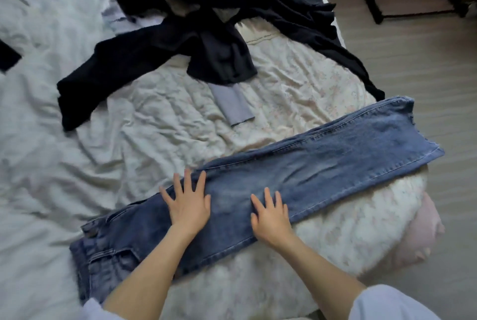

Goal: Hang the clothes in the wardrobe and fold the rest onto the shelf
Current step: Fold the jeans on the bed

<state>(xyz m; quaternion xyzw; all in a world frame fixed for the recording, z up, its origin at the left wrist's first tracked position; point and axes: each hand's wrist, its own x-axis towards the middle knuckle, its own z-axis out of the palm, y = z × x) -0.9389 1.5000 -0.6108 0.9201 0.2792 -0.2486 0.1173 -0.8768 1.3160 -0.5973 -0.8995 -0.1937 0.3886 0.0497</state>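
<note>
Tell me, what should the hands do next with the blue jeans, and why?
Probably fold the hem end over toward the waist. The jeans already lie flat on the bed, legs stacked, with the left hand and right hand pressing open on them, so they look smoothed and ready for that fold.

A rumpled quilt [154, 118] covers the bed. Past its right edge lies pale floor [426, 61], with a black metal frame [371, 2] standing near the far right corner.
</note>
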